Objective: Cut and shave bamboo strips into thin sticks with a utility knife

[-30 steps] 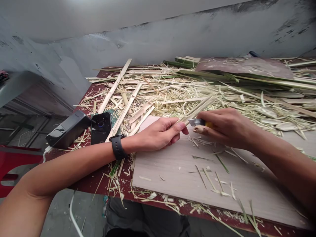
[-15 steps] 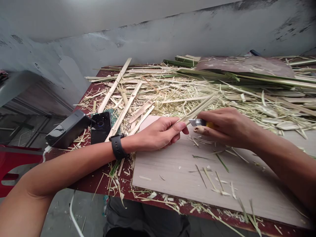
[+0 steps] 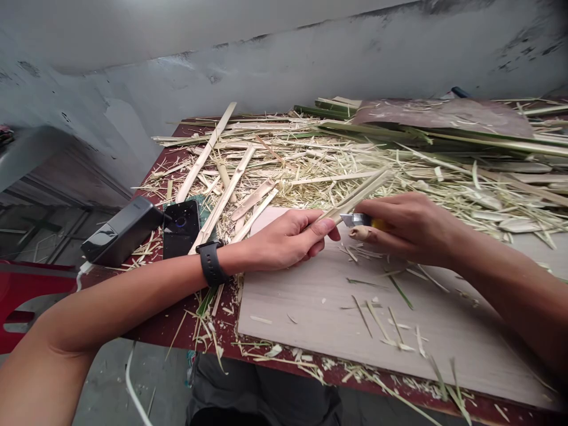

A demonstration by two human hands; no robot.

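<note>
A pale bamboo strip (image 3: 360, 190) slants up and to the right out of my left hand (image 3: 293, 239), whose fingers and thumb are closed around its lower end. My right hand (image 3: 406, 228) grips a utility knife (image 3: 356, 220) with a yellow part showing between the fingers. The knife's blade points left, close to the strip's underside near my left thumb; whether it touches the wood I cannot tell. What looks like a covering wraps the tip of my right thumb. Both hands are above a light wooden board (image 3: 310, 313) strewn with thin shavings.
Shavings and split bamboo pieces (image 3: 215, 151) heap across the dark red table (image 3: 177, 322). A black phone (image 3: 181, 228) and a dark grey box-shaped device (image 3: 123, 231) lie at the left. Behind stands a grey wall (image 3: 275, 71); a red chair (image 3: 31, 296) is at far left.
Almost nothing differs. Both hands keep their hold on the strip and the knife, with only a very slight shift to the right.
</note>
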